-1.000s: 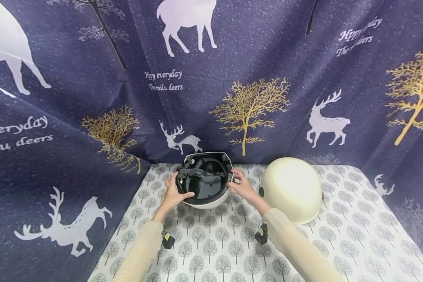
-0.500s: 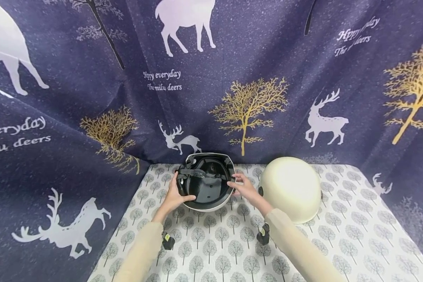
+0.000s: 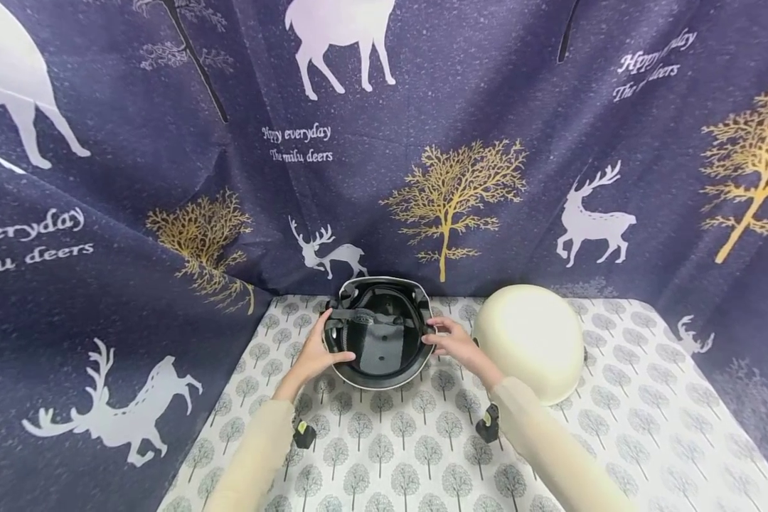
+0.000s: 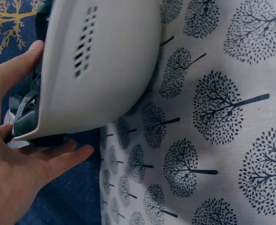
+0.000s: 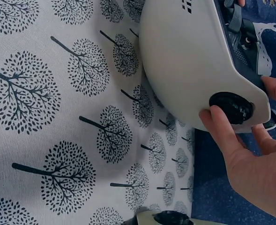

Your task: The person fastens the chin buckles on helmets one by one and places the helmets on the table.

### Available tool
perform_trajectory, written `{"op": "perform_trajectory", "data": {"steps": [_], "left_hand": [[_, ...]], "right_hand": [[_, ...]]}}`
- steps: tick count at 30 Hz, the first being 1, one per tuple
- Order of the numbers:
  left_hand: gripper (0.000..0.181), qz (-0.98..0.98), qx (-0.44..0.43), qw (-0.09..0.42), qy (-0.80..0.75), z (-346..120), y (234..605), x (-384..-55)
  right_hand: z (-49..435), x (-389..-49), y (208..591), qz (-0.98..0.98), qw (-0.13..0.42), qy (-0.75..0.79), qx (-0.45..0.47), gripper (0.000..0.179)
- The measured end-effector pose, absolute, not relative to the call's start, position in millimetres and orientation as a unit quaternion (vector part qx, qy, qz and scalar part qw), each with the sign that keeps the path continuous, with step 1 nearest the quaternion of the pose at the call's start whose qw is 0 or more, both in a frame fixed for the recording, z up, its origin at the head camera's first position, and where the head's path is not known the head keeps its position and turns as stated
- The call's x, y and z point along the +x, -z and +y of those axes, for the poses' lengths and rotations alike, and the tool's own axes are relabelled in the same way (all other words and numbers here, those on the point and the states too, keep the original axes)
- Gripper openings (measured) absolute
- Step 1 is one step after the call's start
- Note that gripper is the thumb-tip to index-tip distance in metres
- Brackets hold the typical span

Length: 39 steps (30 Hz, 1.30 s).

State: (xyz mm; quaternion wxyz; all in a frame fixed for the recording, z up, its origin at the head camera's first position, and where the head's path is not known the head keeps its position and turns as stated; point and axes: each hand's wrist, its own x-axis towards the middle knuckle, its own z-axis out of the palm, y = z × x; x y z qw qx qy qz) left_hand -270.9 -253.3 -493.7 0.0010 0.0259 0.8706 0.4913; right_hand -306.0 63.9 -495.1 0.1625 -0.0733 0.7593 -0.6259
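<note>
A white helmet point(image 3: 384, 348) lies upside down near the back of the table, its black lining, padding and straps facing up. My left hand point(image 3: 313, 355) grips its left side, the thumb over the near rim and the other fingers along the outside. On the opposite side my right hand point(image 3: 457, 343) holds the edge. In the right wrist view, fingertips of that hand rest on a round black knob point(image 5: 230, 108) on the white shell point(image 5: 184, 65). Slotted vents point(image 4: 85, 44) show on the shell in the left wrist view.
A cream helmet point(image 3: 528, 341) stands dome up to the right, close beside my right forearm. The table carries a white cloth point(image 3: 403, 455) printed with grey trees. A dark blue curtain point(image 3: 371, 185) with deer and trees hangs directly behind it.
The held helmet has shifted slightly right and tipped, so its opening faces up more squarely. My right hand has moved right along with it; the cream helmet stays put.
</note>
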Motion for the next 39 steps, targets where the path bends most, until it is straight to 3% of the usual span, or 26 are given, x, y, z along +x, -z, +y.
{"op": "perform_trajectory", "data": {"steps": [10,21,32,39], "left_hand": [[0.104,0.87,0.005,0.018,-0.494,-250.2,490.2,-263.4],[0.095,0.868,0.01,0.015,-0.497,-244.2,485.4,-258.0],[0.087,0.836,-0.011,0.008,-0.549,-248.3,486.3,-256.6],[0.08,0.82,-0.036,-0.032,-0.57,-261.4,485.2,-262.4]], "right_hand": [[65.8,-299.6,496.5,0.777,0.118,0.617,-0.044,0.051],[74.7,-301.8,496.3,0.779,0.129,0.612,-0.037,0.049],[70.9,-296.3,482.4,0.804,0.063,0.588,-0.066,0.044],[59.2,-296.5,469.2,0.783,0.012,0.612,-0.112,0.036]]}}
